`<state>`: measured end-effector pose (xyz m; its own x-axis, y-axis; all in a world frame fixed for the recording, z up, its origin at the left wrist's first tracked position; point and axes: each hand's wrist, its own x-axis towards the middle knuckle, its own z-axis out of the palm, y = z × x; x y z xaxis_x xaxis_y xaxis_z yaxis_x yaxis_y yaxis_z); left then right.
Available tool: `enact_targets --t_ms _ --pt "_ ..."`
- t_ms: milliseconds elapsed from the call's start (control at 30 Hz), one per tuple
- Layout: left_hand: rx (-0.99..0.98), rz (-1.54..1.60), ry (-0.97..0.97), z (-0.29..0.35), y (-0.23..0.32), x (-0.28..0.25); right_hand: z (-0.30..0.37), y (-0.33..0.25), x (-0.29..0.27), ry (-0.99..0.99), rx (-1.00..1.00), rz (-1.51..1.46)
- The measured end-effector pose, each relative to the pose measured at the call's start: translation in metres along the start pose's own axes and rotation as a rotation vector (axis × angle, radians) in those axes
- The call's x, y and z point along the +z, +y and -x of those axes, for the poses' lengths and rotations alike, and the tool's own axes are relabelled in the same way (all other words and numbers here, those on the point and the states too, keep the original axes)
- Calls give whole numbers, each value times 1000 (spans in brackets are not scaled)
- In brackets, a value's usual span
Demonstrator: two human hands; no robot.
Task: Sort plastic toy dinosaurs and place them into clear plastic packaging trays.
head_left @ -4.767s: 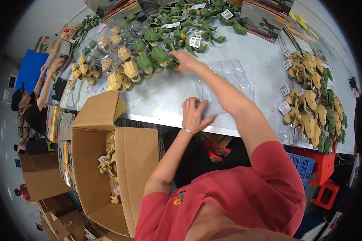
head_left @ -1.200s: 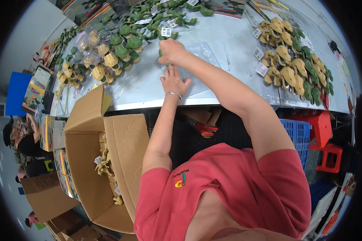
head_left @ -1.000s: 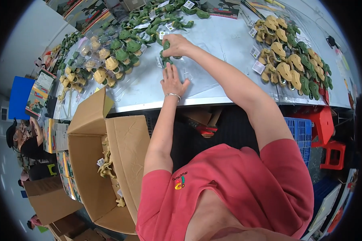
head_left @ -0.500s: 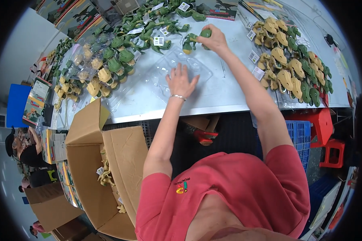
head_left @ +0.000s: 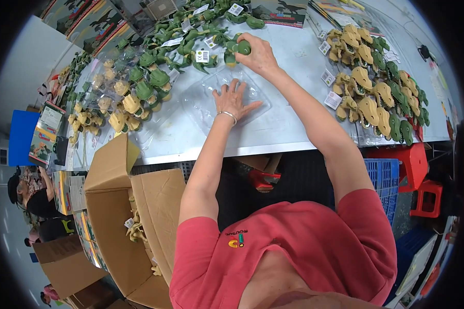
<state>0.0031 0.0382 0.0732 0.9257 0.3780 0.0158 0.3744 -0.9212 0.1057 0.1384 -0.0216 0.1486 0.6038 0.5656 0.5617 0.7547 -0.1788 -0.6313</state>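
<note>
My left hand (head_left: 231,104) lies with its fingers spread on a clear plastic tray (head_left: 198,100), pressing it against the table. Beyond the tray, my right hand (head_left: 261,55) grips a green toy dinosaur (head_left: 244,48) between thumb and fingers. Part of that toy is hidden behind the fingers. Just left of it, more green toy dinosaurs (head_left: 188,46) with white tags are heaped across the far side of the table.
Tan and green dinosaur heads (head_left: 370,85) stand in rows at the right. Another group (head_left: 139,98) sits at the left with clear plastic. An open cardboard box (head_left: 108,216) holding tan toys stands below left. A blue crate (head_left: 382,177) and red stool (head_left: 427,198) are below right.
My right hand has moved left with the green toy dinosaur, toward the heap. My left hand stays on the tray, its fingers spread a little wider.
</note>
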Motion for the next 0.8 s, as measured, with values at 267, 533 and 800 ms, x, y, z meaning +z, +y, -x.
enact_targets --t_ms 267,533,800 --pt "-5 78 4 3 -5 1 3 -4 -8 -249 51 84" --pt "18 116 32 8 -4 0 -15 -16 -21 -439 146 263" --pt "-19 -11 -60 -1 -2 3 -15 -34 -4 -496 102 404"
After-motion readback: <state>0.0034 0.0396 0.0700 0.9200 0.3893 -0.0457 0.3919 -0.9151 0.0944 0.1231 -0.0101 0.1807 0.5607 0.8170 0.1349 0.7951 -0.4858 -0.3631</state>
